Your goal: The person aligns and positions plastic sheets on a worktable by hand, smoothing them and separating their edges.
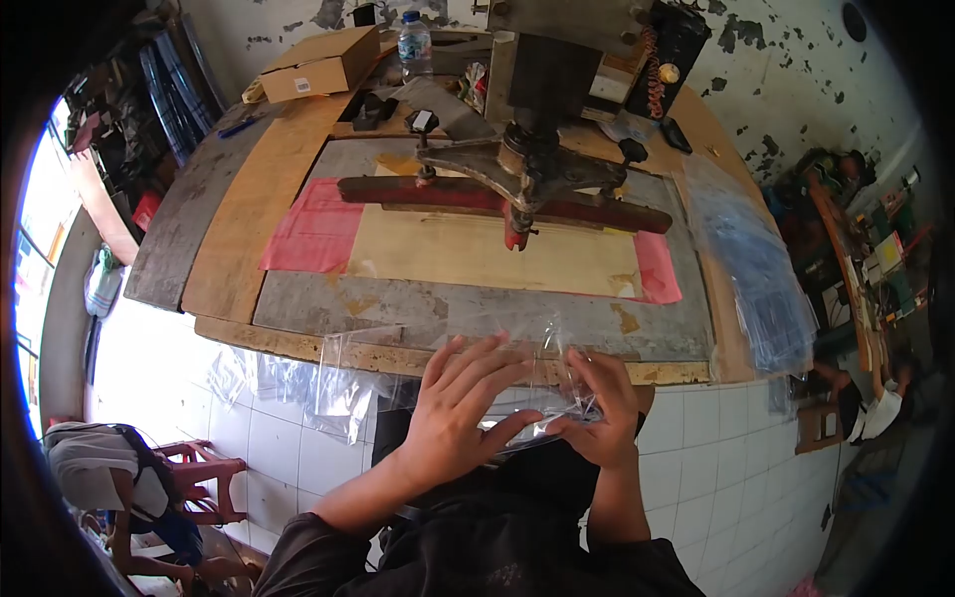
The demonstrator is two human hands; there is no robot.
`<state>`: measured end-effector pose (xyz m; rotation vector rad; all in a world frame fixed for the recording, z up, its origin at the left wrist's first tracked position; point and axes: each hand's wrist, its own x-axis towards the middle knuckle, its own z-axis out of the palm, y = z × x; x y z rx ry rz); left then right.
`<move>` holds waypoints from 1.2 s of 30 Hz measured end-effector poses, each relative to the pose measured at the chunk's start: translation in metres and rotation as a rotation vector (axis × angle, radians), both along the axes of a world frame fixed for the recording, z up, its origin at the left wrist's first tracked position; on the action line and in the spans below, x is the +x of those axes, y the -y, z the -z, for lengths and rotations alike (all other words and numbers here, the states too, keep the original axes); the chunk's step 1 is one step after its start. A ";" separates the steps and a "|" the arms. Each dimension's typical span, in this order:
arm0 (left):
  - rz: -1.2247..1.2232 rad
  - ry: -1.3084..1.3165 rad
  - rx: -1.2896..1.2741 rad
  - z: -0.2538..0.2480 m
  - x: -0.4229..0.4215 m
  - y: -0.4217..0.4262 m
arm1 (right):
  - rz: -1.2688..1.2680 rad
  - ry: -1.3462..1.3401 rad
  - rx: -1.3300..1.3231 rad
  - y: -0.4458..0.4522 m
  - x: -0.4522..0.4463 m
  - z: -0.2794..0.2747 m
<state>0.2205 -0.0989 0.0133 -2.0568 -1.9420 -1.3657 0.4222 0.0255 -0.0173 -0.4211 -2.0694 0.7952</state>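
Both my hands are on a clear plastic sheet point(545, 373) in front of the worktable's near edge. My left hand point(453, 408) has its fingers laid over the plastic and its thumb on the near side. On the other side, my right hand point(602, 403) pinches the sheet between thumb and fingers. Its surface is shiny and creased, so its exact outline is hard to make out. Just beyond is a press point(522, 169) with a red-edged bar over a cream pad point(477, 249), which has pink strips at its ends.
More clear plastic point(343, 398) hangs over the front edge at left. A stack of plastic sheets point(751, 289) lies at the right. Behind stand a cardboard box point(318, 65) and a water bottle point(415, 48). Other people sit at lower left and far right.
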 end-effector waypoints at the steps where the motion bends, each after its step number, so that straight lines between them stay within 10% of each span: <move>1: 0.060 0.027 -0.050 -0.001 -0.003 0.001 | 0.005 0.000 -0.005 0.000 0.000 -0.001; 20: 0.365 0.136 0.082 -0.016 -0.026 -0.013 | -0.120 0.237 0.170 0.006 0.000 -0.023; 25: 0.348 0.217 0.145 -0.030 -0.035 -0.004 | -0.117 0.339 -0.488 0.009 0.006 -0.017; 29: 0.341 0.288 0.180 -0.032 -0.044 -0.003 | -0.300 0.351 -0.217 -0.003 0.007 0.003; 36: 0.256 0.369 0.355 -0.035 -0.058 0.009 | -0.244 0.332 -0.546 0.010 0.008 -0.018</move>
